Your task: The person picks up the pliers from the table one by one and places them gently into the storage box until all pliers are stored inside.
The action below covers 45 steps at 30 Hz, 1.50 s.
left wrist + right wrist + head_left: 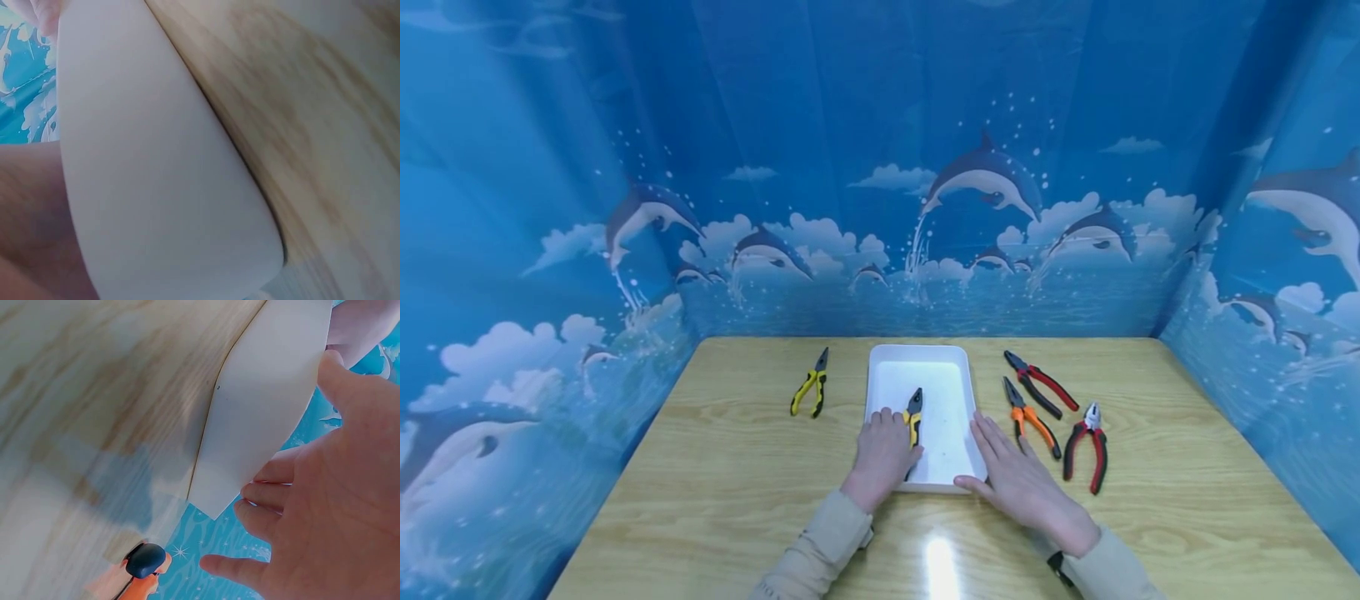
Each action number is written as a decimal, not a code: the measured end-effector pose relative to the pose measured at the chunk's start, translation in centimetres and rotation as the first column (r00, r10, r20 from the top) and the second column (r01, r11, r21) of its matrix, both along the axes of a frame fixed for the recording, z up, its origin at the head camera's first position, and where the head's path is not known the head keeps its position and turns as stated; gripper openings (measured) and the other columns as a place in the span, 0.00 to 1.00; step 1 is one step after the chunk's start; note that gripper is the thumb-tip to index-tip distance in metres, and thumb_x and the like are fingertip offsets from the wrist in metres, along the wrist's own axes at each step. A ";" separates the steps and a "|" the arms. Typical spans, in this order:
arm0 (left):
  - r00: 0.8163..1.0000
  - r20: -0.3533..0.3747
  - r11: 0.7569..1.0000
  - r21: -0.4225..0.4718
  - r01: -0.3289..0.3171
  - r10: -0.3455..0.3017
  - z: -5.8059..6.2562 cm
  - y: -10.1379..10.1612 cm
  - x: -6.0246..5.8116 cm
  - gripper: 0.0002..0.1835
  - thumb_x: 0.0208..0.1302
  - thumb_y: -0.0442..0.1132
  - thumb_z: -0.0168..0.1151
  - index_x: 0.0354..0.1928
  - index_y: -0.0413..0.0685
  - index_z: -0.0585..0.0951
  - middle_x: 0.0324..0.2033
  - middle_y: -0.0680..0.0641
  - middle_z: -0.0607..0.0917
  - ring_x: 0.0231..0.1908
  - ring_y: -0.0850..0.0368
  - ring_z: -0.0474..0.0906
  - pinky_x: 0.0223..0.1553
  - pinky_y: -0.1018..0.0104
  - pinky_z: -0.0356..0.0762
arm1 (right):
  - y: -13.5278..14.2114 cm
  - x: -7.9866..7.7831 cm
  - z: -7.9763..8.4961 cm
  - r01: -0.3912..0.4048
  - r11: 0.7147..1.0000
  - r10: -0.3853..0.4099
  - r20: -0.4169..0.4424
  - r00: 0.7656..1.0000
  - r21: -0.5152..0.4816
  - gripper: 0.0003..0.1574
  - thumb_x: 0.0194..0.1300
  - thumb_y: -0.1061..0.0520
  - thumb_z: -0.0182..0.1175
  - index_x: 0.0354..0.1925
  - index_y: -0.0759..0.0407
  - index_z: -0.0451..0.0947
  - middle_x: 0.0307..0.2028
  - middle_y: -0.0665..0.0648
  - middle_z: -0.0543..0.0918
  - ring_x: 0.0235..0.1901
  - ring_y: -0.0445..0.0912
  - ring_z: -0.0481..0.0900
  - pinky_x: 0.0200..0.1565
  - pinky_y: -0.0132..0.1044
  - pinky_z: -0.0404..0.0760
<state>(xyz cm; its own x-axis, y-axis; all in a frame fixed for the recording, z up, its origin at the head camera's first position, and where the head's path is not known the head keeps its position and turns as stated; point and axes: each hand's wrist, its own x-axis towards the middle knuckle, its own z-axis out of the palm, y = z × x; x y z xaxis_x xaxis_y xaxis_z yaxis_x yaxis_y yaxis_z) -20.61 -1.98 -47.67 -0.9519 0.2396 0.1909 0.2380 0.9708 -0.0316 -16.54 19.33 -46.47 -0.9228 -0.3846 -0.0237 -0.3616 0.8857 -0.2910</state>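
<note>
On the wooden table [722, 500], head view: one white tray [951, 417], holding yellow-and-black pliers [914, 404], nose pointing away. The left hand [882, 454] is covering most of their handles; its fingertips are hiding, so whether they are clamping cannot be told. The right hand [1018, 483] is lying along the tray's right side, fingers extended, thumb apart, partly masking orange pliers [1037, 423]. Red-and-black pliers [1028, 374] and bright-nosed pliers [1090, 427] are lying nearby; a second yellow pair [808, 384] is lying left of the tray. Both sleeves are running off the bottom edge.

Left wrist view: the tray's outer wall [162, 156] is concealing the contents; dim skin is showing lower left.

Right wrist view: the palm [344, 506] is showing, little finger standing apart; an orange handle with a black end [145, 561] is being cut off below.
</note>
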 end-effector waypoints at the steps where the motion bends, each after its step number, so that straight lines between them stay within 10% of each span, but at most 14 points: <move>1: 1.000 -0.011 1.000 -0.004 0.001 -0.001 0.0 0.0 0.0 0.30 0.58 0.60 0.72 0.40 0.36 0.83 0.30 0.43 0.80 0.31 0.53 0.76 0.31 0.63 0.80 | 0.0 0.0 0.0 0.000 1.000 0.000 -0.001 1.000 -0.001 0.55 0.72 0.31 0.53 0.79 0.64 0.50 0.80 0.63 0.46 0.78 0.61 0.48 0.71 0.72 0.52; 15: 0.998 -0.055 0.992 -0.124 -0.031 0.025 0.9 -0.1 0.6 0.30 0.58 0.62 0.70 0.39 0.38 0.82 0.29 0.44 0.79 0.31 0.54 0.75 0.36 0.63 0.78 | 0.0 -0.1 0.1 0.002 1.000 -0.002 -0.011 1.000 0.011 0.56 0.72 0.31 0.54 0.78 0.65 0.50 0.80 0.63 0.47 0.78 0.61 0.49 0.70 0.72 0.52; 25: 0.997 -0.035 0.998 -0.011 0.066 -0.066 0.7 -0.3 0.2 0.27 0.60 0.54 0.73 0.59 0.53 0.82 0.46 0.43 0.80 0.42 0.50 0.77 0.43 0.58 0.81 | 0.1 -0.1 0.3 0.006 1.000 -0.006 -0.013 1.000 0.018 0.56 0.72 0.31 0.53 0.78 0.65 0.50 0.80 0.63 0.47 0.77 0.62 0.49 0.70 0.72 0.52; 30: 0.991 -0.014 0.991 -0.022 0.134 -0.135 0.9 -0.4 0.0 0.17 0.63 0.51 0.71 0.52 0.59 0.87 0.50 0.43 0.80 0.46 0.49 0.76 0.43 0.57 0.80 | 0.1 -0.1 0.3 0.010 1.000 -0.010 -0.013 1.000 0.017 0.56 0.72 0.31 0.53 0.78 0.65 0.50 0.80 0.63 0.48 0.77 0.62 0.50 0.70 0.73 0.53; 45: 0.993 -0.096 0.992 -0.116 0.054 -0.065 0.3 -1.3 0.3 0.20 0.61 0.57 0.71 0.44 0.48 0.87 0.45 0.41 0.80 0.48 0.48 0.75 0.44 0.59 0.79 | 0.1 0.0 0.0 -0.004 1.000 0.004 -0.022 1.000 0.002 0.56 0.71 0.30 0.54 0.78 0.65 0.51 0.80 0.63 0.48 0.77 0.61 0.50 0.69 0.73 0.54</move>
